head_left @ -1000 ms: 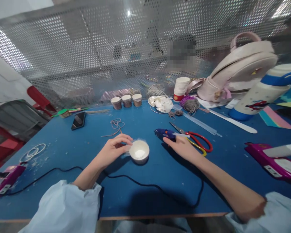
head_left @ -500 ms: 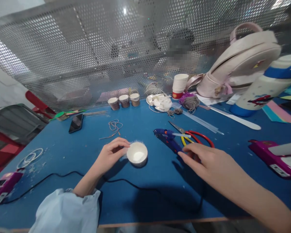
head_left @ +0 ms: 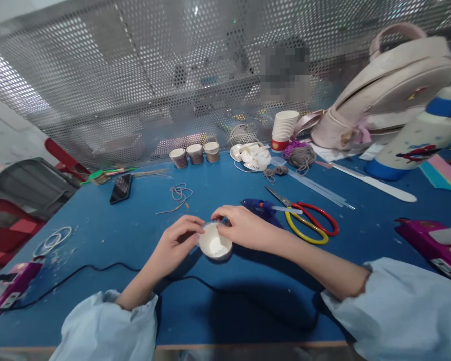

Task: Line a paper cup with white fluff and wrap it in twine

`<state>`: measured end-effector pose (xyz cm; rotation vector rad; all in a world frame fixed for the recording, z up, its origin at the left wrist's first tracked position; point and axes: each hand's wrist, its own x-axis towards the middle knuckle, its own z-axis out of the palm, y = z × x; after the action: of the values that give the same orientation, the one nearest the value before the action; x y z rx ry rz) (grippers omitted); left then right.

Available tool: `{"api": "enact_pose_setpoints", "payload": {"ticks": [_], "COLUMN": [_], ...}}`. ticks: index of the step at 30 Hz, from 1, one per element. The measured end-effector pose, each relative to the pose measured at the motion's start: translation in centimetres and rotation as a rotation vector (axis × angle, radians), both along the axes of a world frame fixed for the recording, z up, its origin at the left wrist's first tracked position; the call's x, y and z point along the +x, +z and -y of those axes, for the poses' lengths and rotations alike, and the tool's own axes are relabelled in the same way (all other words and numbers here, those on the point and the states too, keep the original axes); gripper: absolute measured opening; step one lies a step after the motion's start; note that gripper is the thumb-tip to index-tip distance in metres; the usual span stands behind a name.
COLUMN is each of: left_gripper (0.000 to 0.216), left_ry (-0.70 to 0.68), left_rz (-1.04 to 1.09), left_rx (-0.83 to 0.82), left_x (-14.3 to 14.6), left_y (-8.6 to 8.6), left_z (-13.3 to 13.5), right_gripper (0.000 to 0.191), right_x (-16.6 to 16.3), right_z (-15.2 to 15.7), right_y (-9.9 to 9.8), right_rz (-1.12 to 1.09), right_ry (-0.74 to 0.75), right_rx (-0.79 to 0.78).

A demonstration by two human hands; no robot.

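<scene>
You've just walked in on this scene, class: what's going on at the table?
A person has both hands at a small white cup on the blue table. The left hand is at the cup's left edge, the right hand at its far right rim; how firmly either grips isn't clear. The cup's mouth faces up. Beyond the right arm lie a glue gun and open scissors. Three small cups stand in a row near the mesh panel.

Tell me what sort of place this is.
Probably a craft room or workshop: a glue gun, scissors and grey yarn lie on the blue table.
</scene>
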<state>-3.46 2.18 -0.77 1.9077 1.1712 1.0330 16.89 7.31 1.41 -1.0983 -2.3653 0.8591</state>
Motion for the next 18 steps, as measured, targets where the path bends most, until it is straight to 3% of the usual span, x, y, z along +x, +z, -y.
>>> {"api": "enact_pose_setpoints", "payload": {"ticks": [6,18], "left_gripper": [0.011,0.012], "left_ry": [0.026,0.059], "left_rz": [-0.103,-0.068], "left_rx": [0.055,0.199], "left_x": [0.44,0.52], "left_y": [0.40,-0.50], "left_z": [0.53,0.03], "right_gripper": [0.025,0.018], "right_x": [-0.10,0.14], "right_z": [0.95,0.69], "right_y": [-0.07,0.13], "right_rz": [-0.009,0.053], "right_ry": [-0.089,-0.066], "right_rx": [0.028,0.065]}}
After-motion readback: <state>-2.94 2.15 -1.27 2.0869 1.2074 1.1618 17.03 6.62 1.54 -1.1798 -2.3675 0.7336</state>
